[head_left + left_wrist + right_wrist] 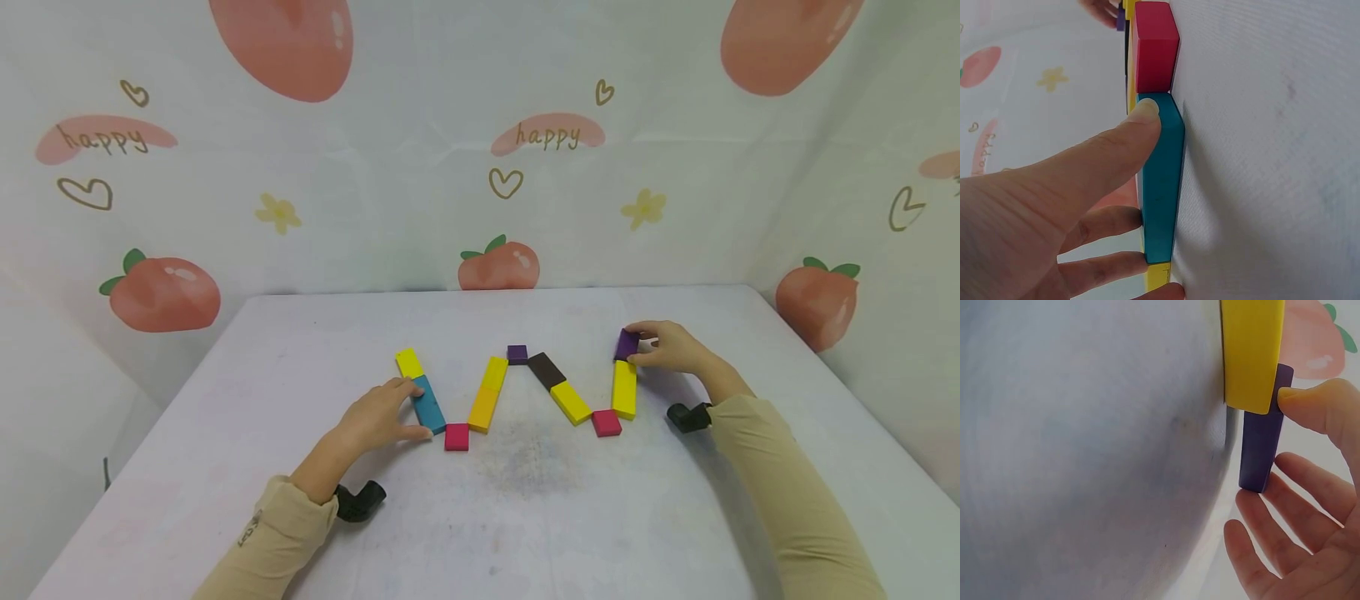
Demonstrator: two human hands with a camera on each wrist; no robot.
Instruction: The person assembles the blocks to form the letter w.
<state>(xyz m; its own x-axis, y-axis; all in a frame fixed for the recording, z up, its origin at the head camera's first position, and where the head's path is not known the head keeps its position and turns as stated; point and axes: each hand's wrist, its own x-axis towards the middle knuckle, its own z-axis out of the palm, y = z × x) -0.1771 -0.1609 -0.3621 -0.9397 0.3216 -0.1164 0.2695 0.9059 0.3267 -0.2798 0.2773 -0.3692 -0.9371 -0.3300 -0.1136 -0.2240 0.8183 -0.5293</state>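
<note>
Head view: right hand (671, 347) fingers pinch purple block (627, 343); left hand (378, 414) fingers straight against teal block (428, 404).

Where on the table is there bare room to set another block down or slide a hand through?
The white table is bare in the near middle, between the two sleeves, and along the far edge behind the zigzag. It is crowded around the zigzag itself, where the left hand touches the teal rectangular block and the right hand pinches the purple square block.
</note>
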